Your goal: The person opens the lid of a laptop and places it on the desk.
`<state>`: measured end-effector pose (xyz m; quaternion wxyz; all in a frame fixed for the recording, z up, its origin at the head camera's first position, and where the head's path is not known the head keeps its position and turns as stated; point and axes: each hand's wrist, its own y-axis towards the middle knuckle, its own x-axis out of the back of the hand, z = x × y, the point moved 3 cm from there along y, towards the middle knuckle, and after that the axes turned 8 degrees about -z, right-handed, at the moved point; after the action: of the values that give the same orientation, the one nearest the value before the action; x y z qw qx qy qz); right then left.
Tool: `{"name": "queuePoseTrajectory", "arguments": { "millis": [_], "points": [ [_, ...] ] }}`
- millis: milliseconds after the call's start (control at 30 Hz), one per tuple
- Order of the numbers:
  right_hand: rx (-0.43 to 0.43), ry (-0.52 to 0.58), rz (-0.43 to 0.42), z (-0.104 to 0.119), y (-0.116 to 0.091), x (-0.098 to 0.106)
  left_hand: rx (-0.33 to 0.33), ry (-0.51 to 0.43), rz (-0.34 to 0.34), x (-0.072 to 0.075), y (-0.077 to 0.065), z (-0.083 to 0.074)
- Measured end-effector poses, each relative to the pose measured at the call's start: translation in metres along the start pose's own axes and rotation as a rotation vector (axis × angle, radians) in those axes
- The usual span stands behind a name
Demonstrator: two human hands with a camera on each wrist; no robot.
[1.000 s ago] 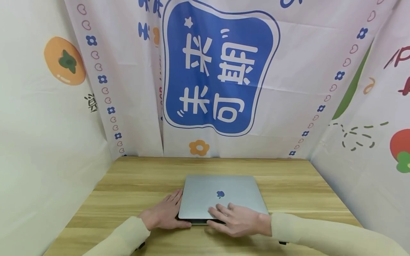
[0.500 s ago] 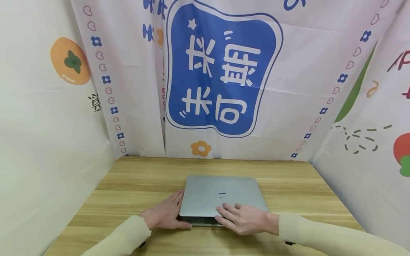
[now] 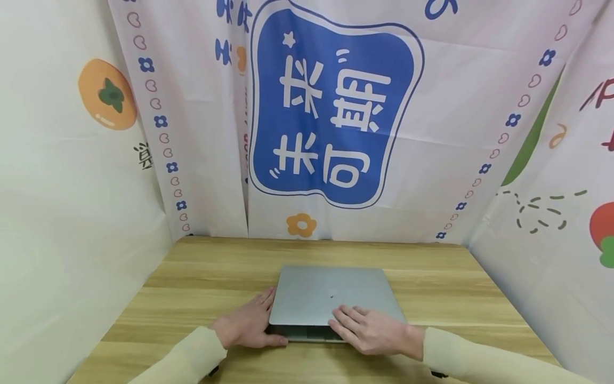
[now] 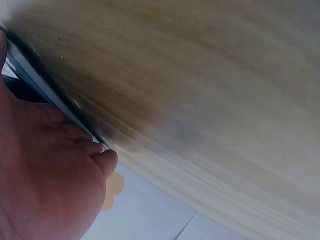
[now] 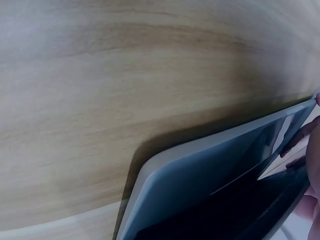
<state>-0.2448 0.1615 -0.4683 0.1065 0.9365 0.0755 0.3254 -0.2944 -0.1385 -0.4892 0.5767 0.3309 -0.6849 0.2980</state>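
Laptop: a thin gray laptop (image 3: 331, 282) was set on the wooden surface (image 3: 192, 298), between the two hands
Lid: the lid (image 3: 307, 306) was held a little way up, so a dark gap could be seen along the front
Left hand: the left side of the laptop was touched by the left hand (image 3: 247, 322), which was opened out, its fingers straight and its thumb by the front corner
Right hand: the front edge of the lid was gripped by the right hand (image 3: 371, 333), with fingers laid on top; the thumb could not be clearly seen
Sleeves: both arms were covered by pale yellow sleeves (image 3: 184, 357)
Back cloth: behind the surface, a white cloth (image 3: 211, 133) was hung, printed with a big blue sign (image 3: 265, 106) and an orange flower (image 3: 292, 226)
Side walls: an orange fruit (image 3: 91, 88) was shown on the left and a red one on the right
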Motion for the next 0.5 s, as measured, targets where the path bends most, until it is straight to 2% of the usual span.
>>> {"name": "queuePoseTrajectory", "arguments": {
  "millis": [300,500],
  "points": [
    [-0.025,0.002,-0.034,-0.006,-0.001,0.002,-0.042,-0.006,-0.030,0.001,-0.002,-0.001],
    [-0.045,0.031,-0.009,-0.014,0.000,0.005,-0.066,0.030,-0.047,0.003,-0.002,-0.002]
  ]
}}
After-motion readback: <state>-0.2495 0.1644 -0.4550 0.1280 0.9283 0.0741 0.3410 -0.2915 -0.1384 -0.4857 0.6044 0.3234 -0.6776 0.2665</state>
